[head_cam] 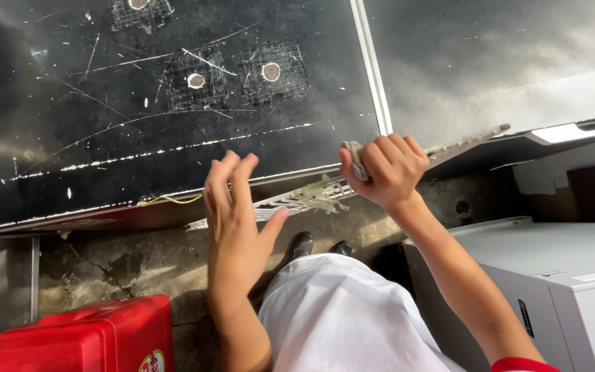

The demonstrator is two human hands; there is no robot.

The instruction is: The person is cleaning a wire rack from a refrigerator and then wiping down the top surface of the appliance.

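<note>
My right hand [388, 169] is closed around the pale handle of a long flat scraper blade [466, 140], which lies along the front edge of a black scratched griddle surface [139, 131]. My left hand [232, 207] hovers open, fingers up, just in front of that edge and holds nothing. Pale scraped residue [304, 200] clings to the edge between the two hands. Three small wire grids with round white pieces [270, 71] sit on the far part of the black surface.
A metal divider [372, 69] separates the black surface from a grey steel one [490, 62] on the right. A red plastic box [84, 341] sits low left, a white cabinet [559, 275] low right. Cracked concrete floor [105, 262] and my black shoes [321, 244] lie below.
</note>
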